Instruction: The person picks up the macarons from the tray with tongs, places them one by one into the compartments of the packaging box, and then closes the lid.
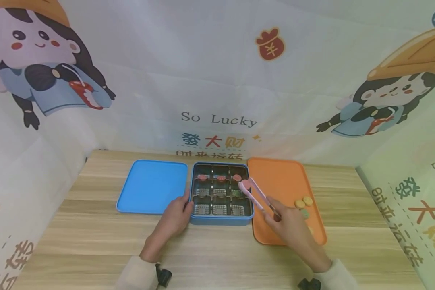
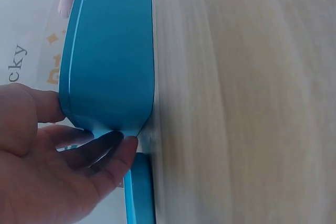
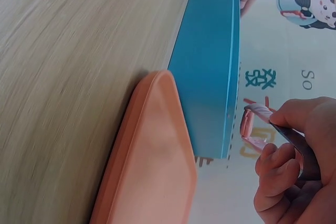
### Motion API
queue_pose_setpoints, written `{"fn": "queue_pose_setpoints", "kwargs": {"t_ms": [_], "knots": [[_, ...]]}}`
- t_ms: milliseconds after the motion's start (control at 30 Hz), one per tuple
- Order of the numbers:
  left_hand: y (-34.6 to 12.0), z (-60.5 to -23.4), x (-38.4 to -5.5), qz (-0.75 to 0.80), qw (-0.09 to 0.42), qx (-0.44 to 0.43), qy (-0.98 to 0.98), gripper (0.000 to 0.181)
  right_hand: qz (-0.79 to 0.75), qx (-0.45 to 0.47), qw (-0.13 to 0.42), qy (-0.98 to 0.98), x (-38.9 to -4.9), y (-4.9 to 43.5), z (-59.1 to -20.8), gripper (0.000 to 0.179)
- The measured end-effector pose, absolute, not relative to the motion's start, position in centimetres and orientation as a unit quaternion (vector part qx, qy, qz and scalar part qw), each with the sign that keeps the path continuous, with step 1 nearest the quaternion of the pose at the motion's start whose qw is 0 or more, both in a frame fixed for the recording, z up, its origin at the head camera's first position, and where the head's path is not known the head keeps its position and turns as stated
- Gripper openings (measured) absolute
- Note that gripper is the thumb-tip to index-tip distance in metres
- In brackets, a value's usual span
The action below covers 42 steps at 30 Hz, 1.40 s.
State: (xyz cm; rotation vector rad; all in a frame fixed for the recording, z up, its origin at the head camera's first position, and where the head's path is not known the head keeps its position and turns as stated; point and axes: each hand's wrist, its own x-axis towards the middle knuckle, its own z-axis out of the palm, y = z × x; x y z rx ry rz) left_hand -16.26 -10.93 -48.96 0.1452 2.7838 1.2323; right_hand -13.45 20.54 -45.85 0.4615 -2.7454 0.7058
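A blue box [image 1: 221, 220] with a dark divided insert stands on the table. Several reddish round cookies [image 1: 221, 178] sit in its compartments towards the back. Against the box's left side rest the fingers of my left hand [image 1: 175, 215], its thumb near the front corner; in the left wrist view the fingertips touch the box's side [image 2: 113, 51]. My right hand [image 1: 293, 225] grips pink tongs [image 1: 253, 197] over the box's right edge. Between the tong tips is a pinkish round cookie [image 1: 245, 184], visible too as a pink cookie [image 3: 245, 123] in the right wrist view.
To the right of the box lies an orange tray [image 1: 275, 173], with yellow cookies [image 1: 303, 202] and a green cookie [image 1: 305, 214] near its right side. A blue lid [image 1: 152, 185] lies flat to the left. Behind the wooden table [image 1: 94, 225] hangs a printed cloth [image 1: 148, 80].
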Motion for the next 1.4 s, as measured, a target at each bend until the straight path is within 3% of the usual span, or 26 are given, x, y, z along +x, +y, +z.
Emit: {"fn": "queue_pose_setpoints", "kwargs": {"t_ms": [200, 600, 1400], "knots": [[-10.9, -49.5, -16.2, 0.452, 0.050, 0.055, 0.889, 0.055, 0.261, 0.157, 0.115, -0.945, -13.4, 19.5, -45.9, 0.042], [-11.9, -49.7, -16.5, 0.477, 0.111, 0.069, 0.869, 0.057, 0.260, 0.173, 0.099, -0.945, -13.8, 18.0, -46.1, 0.042], [-12.2, -49.8, -16.5, 0.458, 0.117, 0.081, 0.877, 0.057, 0.246, 0.183, 0.059, -0.950, -14.2, 16.7, -46.7, 0.045]]}}
